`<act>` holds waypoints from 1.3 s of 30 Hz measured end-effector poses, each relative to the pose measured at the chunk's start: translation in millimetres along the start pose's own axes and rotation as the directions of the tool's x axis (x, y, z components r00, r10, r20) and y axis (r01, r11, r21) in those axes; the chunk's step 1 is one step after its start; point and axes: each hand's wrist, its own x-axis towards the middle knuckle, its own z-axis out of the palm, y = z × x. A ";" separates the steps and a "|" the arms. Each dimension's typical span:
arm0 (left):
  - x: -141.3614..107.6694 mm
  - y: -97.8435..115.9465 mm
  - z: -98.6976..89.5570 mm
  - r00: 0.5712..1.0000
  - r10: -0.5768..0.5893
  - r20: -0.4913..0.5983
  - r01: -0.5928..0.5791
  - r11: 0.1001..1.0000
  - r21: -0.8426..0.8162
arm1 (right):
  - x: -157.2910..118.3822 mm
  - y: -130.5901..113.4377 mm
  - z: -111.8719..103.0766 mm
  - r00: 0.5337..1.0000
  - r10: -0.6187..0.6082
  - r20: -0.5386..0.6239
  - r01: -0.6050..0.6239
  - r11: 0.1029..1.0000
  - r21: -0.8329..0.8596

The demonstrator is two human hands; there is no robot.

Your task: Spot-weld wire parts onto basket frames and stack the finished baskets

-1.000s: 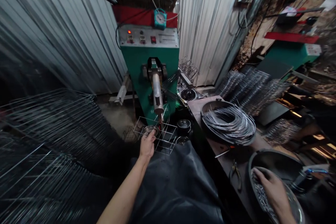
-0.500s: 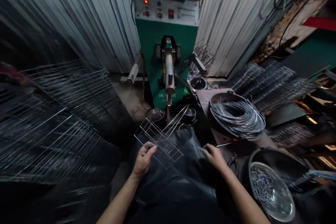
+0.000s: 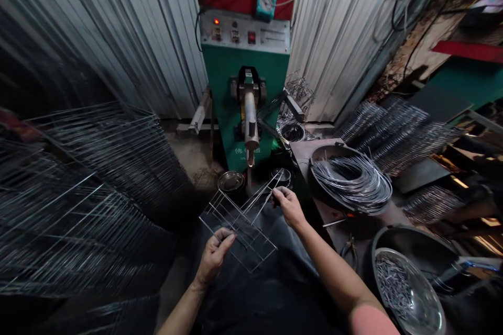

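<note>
My left hand [image 3: 217, 254] pinches the left edge of a wire rack [image 3: 251, 230], thumb on top. The rack is a small grid of thin metal rods with long wires rising toward the welding machine; it is tilted above my dark-covered lap. My right hand [image 3: 288, 205] is at the rack's upper right wires, thumb and forefinger closed on a short piece of wire [image 3: 270, 188], partly hidden by the fingertips. Just beyond, the green machine [image 3: 218, 84] holds out a metal electrode arm [image 3: 250, 115] above the rack's far end.
Stacked wire racks [image 3: 98, 209] fill the left side. At right stand a coil of wire [image 3: 353, 180] in a round pan, pliers [image 3: 349, 254], and a metal bowl [image 3: 426, 293] of short wire pieces. Small round tins [image 3: 231, 181] sit under the electrode arm.
My right hand has moved left and forward from beside the table to the rack's long wires. My left hand keeps its hold on the rack. The camera view has tipped up slightly.
</note>
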 end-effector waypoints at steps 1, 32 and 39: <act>0.9 1.2 0.4 1.000 -0.014 -0.001 0.014 1.000 -0.014 | 2.6 0.3 1.2 1.000 0.000 0.007 0.000 1.000 -0.002; 52.5 35.4 12.0 0.991 -0.130 -0.015 0.126 0.982 -0.144 | 67.6 17.5 30.9 0.994 0.106 0.008 -0.106 0.977 0.185; 64.4 34.6 8.7 0.989 -0.144 -0.038 0.135 0.975 -0.178 | 84.4 21.5 37.8 0.995 0.101 0.024 -0.103 0.966 0.236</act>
